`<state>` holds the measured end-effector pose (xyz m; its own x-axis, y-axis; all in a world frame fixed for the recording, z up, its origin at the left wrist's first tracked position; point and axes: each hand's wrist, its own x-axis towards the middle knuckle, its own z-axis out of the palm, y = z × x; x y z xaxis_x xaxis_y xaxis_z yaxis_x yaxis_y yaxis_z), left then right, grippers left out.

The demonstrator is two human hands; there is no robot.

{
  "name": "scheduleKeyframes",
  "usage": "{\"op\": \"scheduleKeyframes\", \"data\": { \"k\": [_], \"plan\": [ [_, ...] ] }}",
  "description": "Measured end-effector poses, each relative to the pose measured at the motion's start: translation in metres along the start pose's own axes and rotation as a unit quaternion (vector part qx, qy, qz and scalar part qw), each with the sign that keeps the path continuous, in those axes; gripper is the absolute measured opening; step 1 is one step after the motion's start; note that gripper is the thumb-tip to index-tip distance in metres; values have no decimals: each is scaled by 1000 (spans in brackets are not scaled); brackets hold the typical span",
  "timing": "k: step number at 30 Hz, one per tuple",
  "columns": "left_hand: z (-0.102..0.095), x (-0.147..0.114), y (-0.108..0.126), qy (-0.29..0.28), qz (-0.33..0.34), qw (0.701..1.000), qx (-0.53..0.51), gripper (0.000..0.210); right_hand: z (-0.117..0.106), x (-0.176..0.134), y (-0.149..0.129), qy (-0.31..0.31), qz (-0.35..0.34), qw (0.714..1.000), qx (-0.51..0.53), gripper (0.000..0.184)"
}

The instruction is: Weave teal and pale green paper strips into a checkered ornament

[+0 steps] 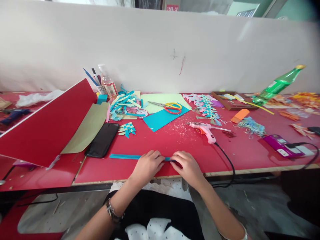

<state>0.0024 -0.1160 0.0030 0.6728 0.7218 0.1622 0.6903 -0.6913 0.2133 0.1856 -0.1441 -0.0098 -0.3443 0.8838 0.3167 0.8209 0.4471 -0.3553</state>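
A long blue paper strip (125,156) lies flat along the front of the red table. My left hand (149,164) is closed on the strip, its fingertips pressing near the right part. Beside it, my right hand (186,165) pinches the strip's right end, and a short stretch of blue shows between the hands. Just behind them, to the left, sits a small woven blue and pale green paper piece (127,129) with pointed ends. A pink glue gun (203,130) rests on the table beyond my right hand.
A black phone (102,140) and a leaning red board (52,126) stand left. Behind lie paper strips (125,105), scissors (170,107), a blue sheet (162,118) and woven paper pieces (205,105). Right are a tilted green bottle (277,86), a purple power strip (283,146) and the glue gun's cord (228,160).
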Motion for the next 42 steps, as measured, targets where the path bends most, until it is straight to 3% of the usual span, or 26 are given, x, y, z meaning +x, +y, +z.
{"op": "scheduleKeyframes", "data": {
  "k": [5, 15, 25, 28, 33, 39, 42],
  "plan": [
    [5, -3, -2, 31, -34, 996, -75, 17, 1, 4, -3, 3, 16, 1000, 27, 13],
    [5, -3, -7, 25, -88, 995, -48, 17, 7, 7, -3, 15, 52, 996, 75, 13],
    [2, -7, -18, 10, -123, 992, -18, 14, 1, 7, 10, 7, 68, 997, 38, 15],
    [2, -7, -18, 12, -106, 994, -17, 14, 0, 6, 7, 7, 65, 998, 12, 13],
    [1, -9, -17, 3, -7, 1000, -9, 20, 0, 1, -5, 46, 23, 997, -65, 16],
    [-2, -12, -7, -13, -20, 1000, 12, 19, -4, -2, -19, 45, 10, 992, -120, 19],
    [0, -12, -2, -1, -26, 1000, 13, 19, 0, 1, -20, 18, -6, 996, -85, 17]
  ]
}}
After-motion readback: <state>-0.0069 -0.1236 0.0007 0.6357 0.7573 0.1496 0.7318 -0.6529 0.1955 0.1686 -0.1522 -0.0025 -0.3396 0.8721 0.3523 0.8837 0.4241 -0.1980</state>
